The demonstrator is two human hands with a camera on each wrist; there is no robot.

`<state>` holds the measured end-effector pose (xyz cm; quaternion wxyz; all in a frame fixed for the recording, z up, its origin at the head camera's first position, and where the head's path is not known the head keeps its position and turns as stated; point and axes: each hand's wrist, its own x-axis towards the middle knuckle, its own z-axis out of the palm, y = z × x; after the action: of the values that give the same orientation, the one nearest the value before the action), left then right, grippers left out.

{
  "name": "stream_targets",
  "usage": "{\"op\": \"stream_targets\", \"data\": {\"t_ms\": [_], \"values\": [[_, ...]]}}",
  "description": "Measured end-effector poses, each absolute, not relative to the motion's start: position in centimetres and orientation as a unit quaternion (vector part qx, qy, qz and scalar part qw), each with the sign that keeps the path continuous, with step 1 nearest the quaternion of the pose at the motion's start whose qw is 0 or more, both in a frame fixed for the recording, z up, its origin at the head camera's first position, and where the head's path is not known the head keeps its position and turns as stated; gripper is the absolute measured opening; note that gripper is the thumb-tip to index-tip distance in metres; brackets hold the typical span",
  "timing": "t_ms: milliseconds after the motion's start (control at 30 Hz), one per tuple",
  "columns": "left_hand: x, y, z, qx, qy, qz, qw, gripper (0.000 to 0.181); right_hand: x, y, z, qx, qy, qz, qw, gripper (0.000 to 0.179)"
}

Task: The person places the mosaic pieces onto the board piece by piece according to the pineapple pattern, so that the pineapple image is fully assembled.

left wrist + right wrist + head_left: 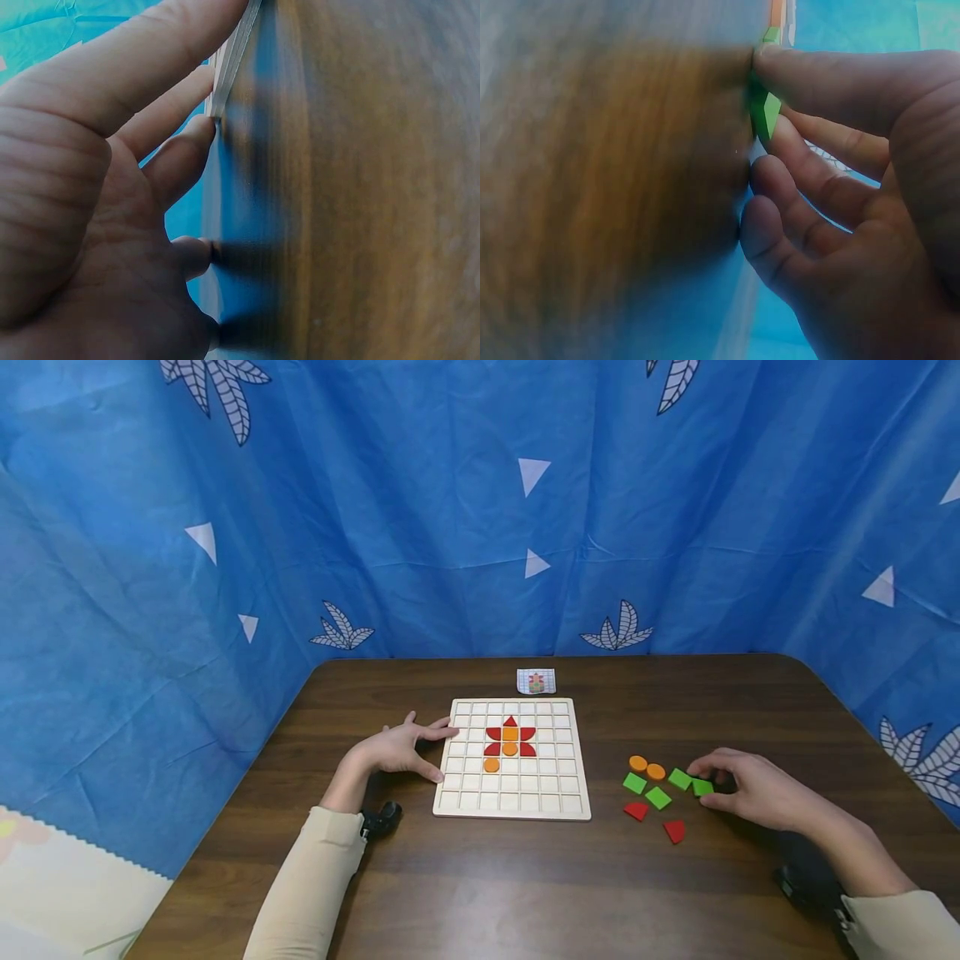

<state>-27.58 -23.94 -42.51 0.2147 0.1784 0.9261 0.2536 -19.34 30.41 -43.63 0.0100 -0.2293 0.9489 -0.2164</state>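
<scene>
A pale gridded board (551,781) lies on the table. On it are red pieces (528,734), an orange square (510,733) and two orange discs (491,765). My left hand (393,750) rests at the board's left edge, thumb and fingers extended and touching it; the left wrist view shows the board edge (232,64) by the fingertips. To the right of the loose pieces, my right hand (765,789) pinches a green square tile (703,787) at table level. The right wrist view shows this tile (769,112) between thumb and fingers, partly hidden.
Left of my right hand lie loose green tiles (658,797), two orange discs (637,763) and two red pieces (674,832). A small printed pattern card (536,682) lies behind the board. Blue cloth (450,527) hangs behind the brown table (510,885).
</scene>
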Motion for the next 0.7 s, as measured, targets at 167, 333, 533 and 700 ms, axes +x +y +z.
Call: {"op": "stream_targets", "data": {"t_ms": [167,333,533,700], "values": [[-27.6,-24.0,-42.6,0.175,0.926,0.255,0.216,0.087,-19.5,30.4,-43.8,-0.226,0.95,-0.215,0.019,0.031],[-27.6,-24.0,-42.6,0.174,0.927,0.252,0.216,0.087,-19.6,30.3,-43.7,-0.224,0.95,-0.215,0.022,0.029],[-27.5,-23.9,-42.5,0.173,0.928,0.252,0.215,0.087,-20.2,29.3,-43.0,-0.227,0.949,-0.217,0.023,0.028],[-27.6,-24.0,-42.6,0.176,0.928,0.25,0.213,0.087,-20.7,27.8,-42.3,-0.235,0.946,-0.219,0.032,0.028]]}}
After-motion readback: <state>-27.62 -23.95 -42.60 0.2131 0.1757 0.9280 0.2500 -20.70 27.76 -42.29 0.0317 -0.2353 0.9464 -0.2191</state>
